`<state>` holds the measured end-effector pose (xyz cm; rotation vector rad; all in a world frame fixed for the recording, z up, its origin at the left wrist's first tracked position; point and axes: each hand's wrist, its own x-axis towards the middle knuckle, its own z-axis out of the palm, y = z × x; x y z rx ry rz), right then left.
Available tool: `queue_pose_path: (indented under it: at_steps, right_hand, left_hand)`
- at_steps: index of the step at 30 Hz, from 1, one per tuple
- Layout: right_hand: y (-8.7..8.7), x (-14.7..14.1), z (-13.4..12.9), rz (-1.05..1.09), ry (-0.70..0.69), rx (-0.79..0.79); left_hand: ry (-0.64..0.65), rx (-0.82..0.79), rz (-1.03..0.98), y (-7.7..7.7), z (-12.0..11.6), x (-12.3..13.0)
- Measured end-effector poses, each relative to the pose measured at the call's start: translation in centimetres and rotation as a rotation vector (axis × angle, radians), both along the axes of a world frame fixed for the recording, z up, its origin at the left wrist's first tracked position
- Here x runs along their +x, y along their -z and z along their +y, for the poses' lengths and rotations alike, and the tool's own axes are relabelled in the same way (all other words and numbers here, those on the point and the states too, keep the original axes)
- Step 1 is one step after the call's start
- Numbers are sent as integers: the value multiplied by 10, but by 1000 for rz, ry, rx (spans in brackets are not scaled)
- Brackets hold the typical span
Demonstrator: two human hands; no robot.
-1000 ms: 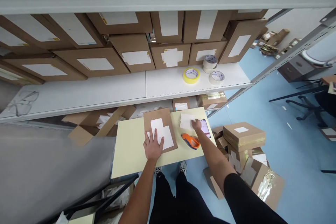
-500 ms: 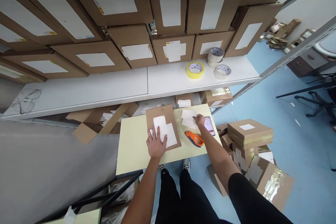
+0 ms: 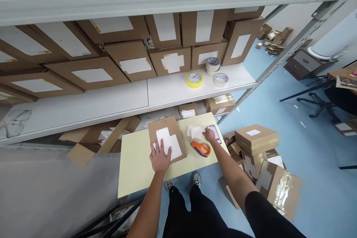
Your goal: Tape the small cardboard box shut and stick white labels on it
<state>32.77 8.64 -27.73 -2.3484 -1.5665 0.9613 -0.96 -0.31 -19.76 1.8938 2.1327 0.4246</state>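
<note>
My left hand lies flat with fingers spread on a brown cardboard box, over the white labels stuck on its top. To the right, my right hand has its fingers closed on the edge of a white paper slip; another slip lies partly under it. A phone with a lit screen rests just beside the right hand. Nearer to me lies an orange and blue tool with a looped handle. All these are on a pale yellow tabletop.
A white shelf behind the table holds labelled cartons, a yellow tape roll, white tape rolls and glasses. An open carton sits below it. Several taped boxes are piled on the floor at right.
The view has tilted up and turned right. The slip in my right hand now covers more of the other slip. My left hand stays spread on the box.
</note>
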Motion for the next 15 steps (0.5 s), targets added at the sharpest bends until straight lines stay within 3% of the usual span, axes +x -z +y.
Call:
queue_pose_path:
  at_steps: [7,15]
  right_hand:
    - [-3,-12,-9,4,-36,33]
    - [-30,-9,-24,8,-37,199]
  left_hand:
    - [-1,20,-6,2,2,-1]
    - [-59,63,-48,-4,1,10]
